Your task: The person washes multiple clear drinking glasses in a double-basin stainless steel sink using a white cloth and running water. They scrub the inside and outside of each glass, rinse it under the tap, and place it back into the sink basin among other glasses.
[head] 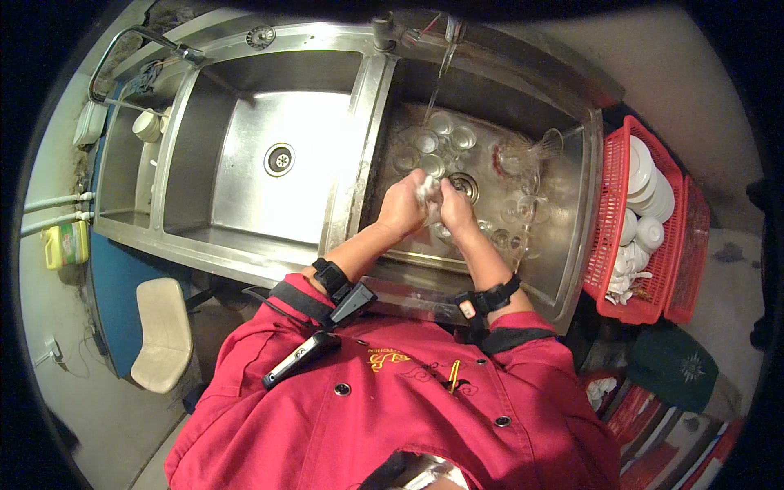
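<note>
My left hand and my right hand come together over the right basin of a stainless steel sink. Between them they hold a clear drinking glass, with something whitish, perhaps a cloth or scrubber, at its top; blur hides the detail. Just beyond my fingers, several small clear glasses stand on the basin floor, and water runs from a tap near them. Clear stemmed glasses lie to the right of the drain, and more glassware is partly hidden below my hands.
A wide middle basin adjoins on the left. Past it, a narrow basin holds stacked pale bowls under a curved faucet. Right of the sink, a red plastic basket holds white plates, bowls and spoons. A metal rim divides the basins.
</note>
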Available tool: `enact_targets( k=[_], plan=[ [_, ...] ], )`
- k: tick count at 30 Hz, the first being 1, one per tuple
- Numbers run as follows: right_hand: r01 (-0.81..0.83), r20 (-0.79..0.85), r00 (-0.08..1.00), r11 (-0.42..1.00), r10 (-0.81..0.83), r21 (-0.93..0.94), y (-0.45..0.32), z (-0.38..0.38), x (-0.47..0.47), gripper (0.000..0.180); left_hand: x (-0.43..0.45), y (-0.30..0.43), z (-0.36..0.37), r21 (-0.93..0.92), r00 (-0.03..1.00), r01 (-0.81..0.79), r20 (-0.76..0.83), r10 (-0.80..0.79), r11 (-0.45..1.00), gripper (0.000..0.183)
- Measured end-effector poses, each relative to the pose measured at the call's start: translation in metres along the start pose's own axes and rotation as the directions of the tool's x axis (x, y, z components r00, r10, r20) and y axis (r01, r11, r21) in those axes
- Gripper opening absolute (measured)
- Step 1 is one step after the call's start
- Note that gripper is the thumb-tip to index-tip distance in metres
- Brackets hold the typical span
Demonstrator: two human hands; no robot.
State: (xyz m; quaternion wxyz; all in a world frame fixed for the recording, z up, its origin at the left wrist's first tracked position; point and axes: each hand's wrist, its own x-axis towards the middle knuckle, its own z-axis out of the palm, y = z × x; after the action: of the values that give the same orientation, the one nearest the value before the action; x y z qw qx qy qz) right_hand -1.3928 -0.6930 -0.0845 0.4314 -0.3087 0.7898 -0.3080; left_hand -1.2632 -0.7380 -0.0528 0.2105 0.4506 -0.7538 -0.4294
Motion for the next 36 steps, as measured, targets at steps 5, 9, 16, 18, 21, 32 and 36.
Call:
enact_targets(
  k=[5,9,16,18,21,32,36],
  plan=[
    [-0.347,0.387,0.913,0.748,0.131,0.566,0.002,-0.009,-0.008,0.038,0.009,-0.008,0.006,-0.035,0.997,0.027,-0.070,-0.030,0.999,0.018],
    [0.007,0.029,0.998,0.600,-0.050,0.800,0.004,0.012,-0.014,0.034,0.019,-0.017,0.010,-0.347,0.972,0.229,0.034,-0.232,0.910,0.019],
    [-0.526,0.490,0.826,0.694,0.279,0.492,0.012,0.008,0.008,0.029,0.013,-0.023,0.015,0.273,0.984,-0.178,0.047,0.171,0.945,0.025],
    [-0.454,0.401,0.885,0.638,0.238,0.622,0.015,0.013,0.005,0.028,0.013,-0.025,0.018,0.217,0.994,-0.099,-0.015,0.104,0.971,0.024],
    [-0.246,0.194,0.969,0.538,0.153,0.806,0.022,0.029,-0.002,0.029,0.015,-0.031,0.021,0.074,0.979,0.193,-0.079,-0.187,0.978,0.024],
    [-0.523,0.380,0.849,0.478,0.368,0.706,0.031,0.025,0.008,0.036,0.017,-0.056,0.004,-0.313,0.829,0.341,0.544,-0.127,0.887,0.056],
    [-0.461,0.292,0.887,0.721,0.358,0.516,0.026,0.023,0.002,0.031,0.022,-0.061,-0.002,-0.368,0.818,0.309,0.572,-0.049,0.877,0.054]
  ],
)
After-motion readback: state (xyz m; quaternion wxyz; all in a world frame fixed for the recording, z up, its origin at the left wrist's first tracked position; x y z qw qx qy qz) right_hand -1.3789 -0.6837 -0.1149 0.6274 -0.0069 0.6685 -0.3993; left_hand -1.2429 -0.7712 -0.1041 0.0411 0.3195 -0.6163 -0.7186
